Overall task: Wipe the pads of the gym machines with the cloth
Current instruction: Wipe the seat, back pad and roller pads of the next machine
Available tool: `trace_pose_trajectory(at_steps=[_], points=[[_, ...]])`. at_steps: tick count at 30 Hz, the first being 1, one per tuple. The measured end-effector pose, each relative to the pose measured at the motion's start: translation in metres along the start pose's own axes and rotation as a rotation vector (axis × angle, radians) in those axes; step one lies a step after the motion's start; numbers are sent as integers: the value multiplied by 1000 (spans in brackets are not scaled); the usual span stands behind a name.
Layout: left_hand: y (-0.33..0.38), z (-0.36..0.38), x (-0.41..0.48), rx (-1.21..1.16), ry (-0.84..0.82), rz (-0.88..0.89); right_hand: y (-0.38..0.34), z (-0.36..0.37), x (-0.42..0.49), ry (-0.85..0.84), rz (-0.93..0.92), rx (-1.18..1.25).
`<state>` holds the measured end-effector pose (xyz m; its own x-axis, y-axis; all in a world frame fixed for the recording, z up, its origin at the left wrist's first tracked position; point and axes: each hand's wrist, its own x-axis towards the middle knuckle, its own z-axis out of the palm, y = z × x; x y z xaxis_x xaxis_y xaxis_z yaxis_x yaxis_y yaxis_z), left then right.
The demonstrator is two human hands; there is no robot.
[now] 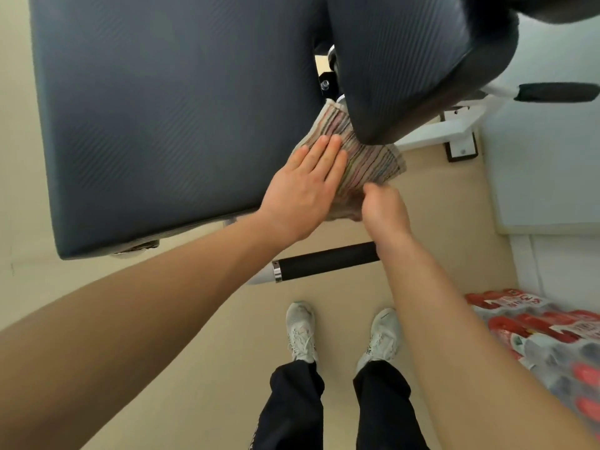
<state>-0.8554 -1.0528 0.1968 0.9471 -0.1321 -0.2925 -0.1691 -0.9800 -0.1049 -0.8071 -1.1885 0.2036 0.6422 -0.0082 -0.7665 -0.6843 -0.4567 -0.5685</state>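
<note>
A large dark blue-grey pad (175, 118) fills the upper left. A second dark pad (399, 60) stands at the upper right, with a narrow gap between them. A striped, pale multicoloured cloth (367, 157) lies at the large pad's right edge, reaching under the second pad's lower corner. My left hand (305, 193) lies flat with straight fingers on the cloth's left part. My right hand (383, 212) pinches the cloth's lower edge with curled fingers.
A black foam-covered handle (328, 261) with a white end juts out below my hands. The white machine frame (448, 128) and another black grip (555, 91) are at the right. A shrink-wrapped pack of red-capped bottles (545, 336) sits on the beige floor by my right foot.
</note>
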Motion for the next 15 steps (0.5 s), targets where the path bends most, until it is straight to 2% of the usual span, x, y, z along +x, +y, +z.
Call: trace_pose_trajectory(at_steps=[2,4,7,10,12,15], points=[[-4,3,6,7,24,36,-14,16,7,-59,145,639],[-14,5,-1,21,47,81,-23,43,14,-36,200,907],[-37,1,-35,63,41,127,-25,91,-7,0,180,905],[-69,-4,-79,124,15,158,-14,125,-37,-129,207,939],[-85,-7,-97,167,-28,176,-9,133,-38,-193,253,948],[-83,-8,-88,169,-33,158,-10,121,-21,-197,293,931]])
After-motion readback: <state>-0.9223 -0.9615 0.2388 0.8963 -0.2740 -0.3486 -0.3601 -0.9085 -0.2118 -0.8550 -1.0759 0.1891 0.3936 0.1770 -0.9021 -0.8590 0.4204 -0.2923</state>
